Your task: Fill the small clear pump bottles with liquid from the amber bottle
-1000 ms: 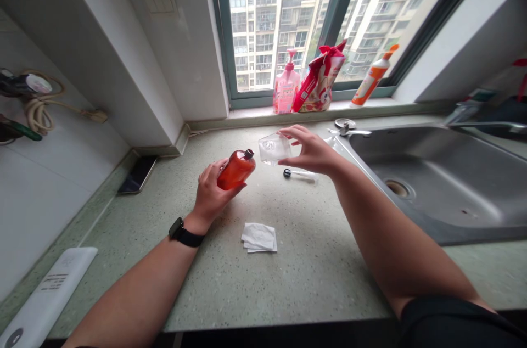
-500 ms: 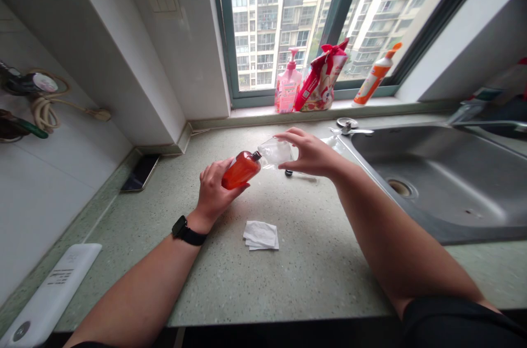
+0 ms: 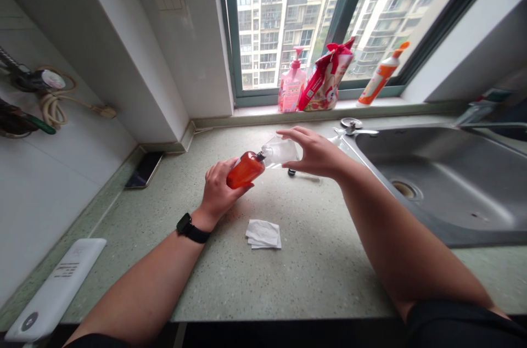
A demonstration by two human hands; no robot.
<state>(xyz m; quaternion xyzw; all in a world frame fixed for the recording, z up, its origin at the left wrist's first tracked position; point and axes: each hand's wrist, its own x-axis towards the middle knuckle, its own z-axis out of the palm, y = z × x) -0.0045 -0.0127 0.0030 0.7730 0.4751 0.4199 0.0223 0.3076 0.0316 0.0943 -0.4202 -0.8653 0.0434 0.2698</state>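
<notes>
My left hand (image 3: 219, 186) is wrapped round an orange-red bottle (image 3: 247, 170), tilted with its dark threaded neck up and to the right. That neck meets the mouth of a clear transparent bottle (image 3: 280, 151), which my right hand (image 3: 310, 151) grips between thumb and fingers. Whether liquid is passing between the two I cannot tell. Behind and below the clear bottle, a pump top with a black collar (image 3: 291, 172) and a thin clear tube lies on the counter. Folded white tissue (image 3: 263, 234) lies nearer to me.
A steel sink (image 3: 444, 230) is at the right, with a drain strainer (image 3: 351, 123) by its corner. On the sill stand a pink pump bottle (image 3: 292, 90), a red bag (image 3: 329, 82) and an orange-white bottle (image 3: 379, 82). A phone (image 3: 144, 170) and a white device (image 3: 57, 287) lie left.
The whole view has shifted slightly, so things sit a little further right. Both hands keep their hold on the two bottles, neck to mouth, in nearly the same pose.
</notes>
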